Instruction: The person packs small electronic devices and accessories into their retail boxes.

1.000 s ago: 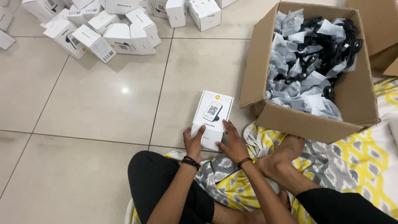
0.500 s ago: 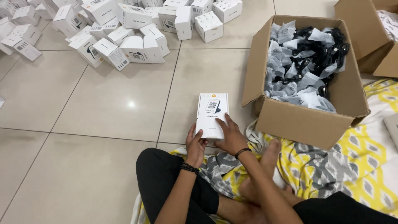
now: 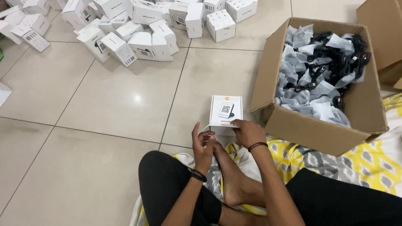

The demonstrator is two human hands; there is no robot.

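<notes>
The pale glossy tiled floor (image 3: 104, 100) carries everything here, and the view has swung so the heap of small white cardboard boxes (image 3: 134, 25) at top left shows more fully than a moment ago. The big open brown cardboard carton (image 3: 318, 125), full of black cables in grey plastic bags (image 3: 318, 71), sits to the right. The small white product box with a printed device picture (image 3: 226, 112) now lies flat on the tiles just left of the carton, no longer tilted up between both palms. The right hand (image 3: 248, 132) pinches its near edge flap; the left hand (image 3: 203, 144) has let go, fingers loosely curled and empty, just beside it.
</notes>
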